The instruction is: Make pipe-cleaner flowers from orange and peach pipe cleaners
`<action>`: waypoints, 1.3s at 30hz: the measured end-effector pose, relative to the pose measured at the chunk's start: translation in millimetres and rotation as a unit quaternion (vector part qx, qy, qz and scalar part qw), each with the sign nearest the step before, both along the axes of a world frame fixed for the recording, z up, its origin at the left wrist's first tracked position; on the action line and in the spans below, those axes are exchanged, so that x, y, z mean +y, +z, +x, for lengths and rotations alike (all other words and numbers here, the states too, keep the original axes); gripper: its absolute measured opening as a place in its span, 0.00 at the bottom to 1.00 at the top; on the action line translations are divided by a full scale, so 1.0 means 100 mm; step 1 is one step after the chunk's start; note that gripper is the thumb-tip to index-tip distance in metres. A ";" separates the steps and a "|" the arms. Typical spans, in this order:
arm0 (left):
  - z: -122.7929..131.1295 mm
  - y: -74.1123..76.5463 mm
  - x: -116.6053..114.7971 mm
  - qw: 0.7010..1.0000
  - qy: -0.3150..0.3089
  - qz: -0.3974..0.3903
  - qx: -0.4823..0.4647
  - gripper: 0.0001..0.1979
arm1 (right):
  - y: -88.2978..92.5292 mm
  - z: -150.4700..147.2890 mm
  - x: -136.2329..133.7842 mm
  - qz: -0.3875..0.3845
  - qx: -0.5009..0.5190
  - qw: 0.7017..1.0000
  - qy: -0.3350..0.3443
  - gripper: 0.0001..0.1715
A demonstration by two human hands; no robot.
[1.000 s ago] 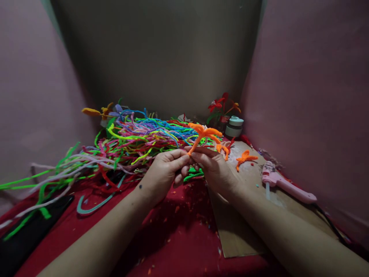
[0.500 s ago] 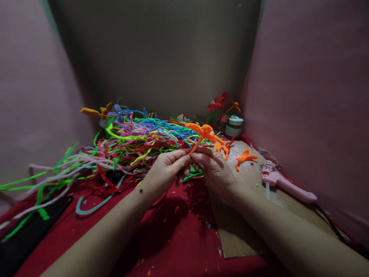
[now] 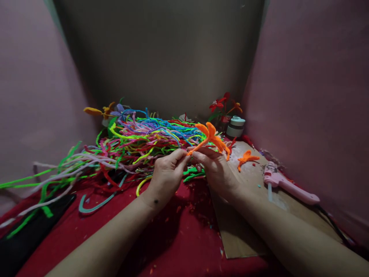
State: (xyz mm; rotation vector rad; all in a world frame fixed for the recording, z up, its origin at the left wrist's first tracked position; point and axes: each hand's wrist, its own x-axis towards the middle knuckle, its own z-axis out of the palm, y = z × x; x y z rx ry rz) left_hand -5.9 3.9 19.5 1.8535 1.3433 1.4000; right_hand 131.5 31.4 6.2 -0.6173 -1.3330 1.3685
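Between my two hands is an orange pipe-cleaner flower, its petals leaning up and to the right. My left hand is closed, with thumb and finger pinching the end of its stem. Just beside it, my right hand grips the same stem nearer the petals. Some fingers of both hands are hidden behind the stem and thumbs. Another orange pipe-cleaner piece lies on the board to the right. Directly behind the hands is a large heap of coloured pipe cleaners.
A pink glue gun rests on the brown board at right, its cord trailing off. A pale-lidded jar and red flowers stand at the back. Red cloth with scraps covers the table. Walls rise on both sides.
The flower has tipped over to the right, its stem now lying flatter between my fingers. My left hand has turned slightly and moved a little right. The view has shifted slightly.
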 end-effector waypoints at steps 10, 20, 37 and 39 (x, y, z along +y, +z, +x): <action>0.05 0.10 -0.04 0.955 -0.093 -0.179 -0.216 0.10 | -0.04 -0.02 0.04 -0.010 0.031 0.999 -0.022 0.07; -0.04 0.07 0.03 0.854 -0.247 -0.309 -0.337 0.07 | -0.07 0.02 0.07 -0.022 0.050 0.998 0.039 0.11; 0.01 -0.07 0.01 0.999 -0.024 -0.003 0.045 0.05 | -0.14 -0.02 0.06 -0.036 0.077 0.996 -0.016 0.08; 0.00 -0.11 0.02 0.990 0.016 0.069 0.124 0.05 | -0.11 -0.03 0.02 -0.028 0.053 0.998 -0.023 0.08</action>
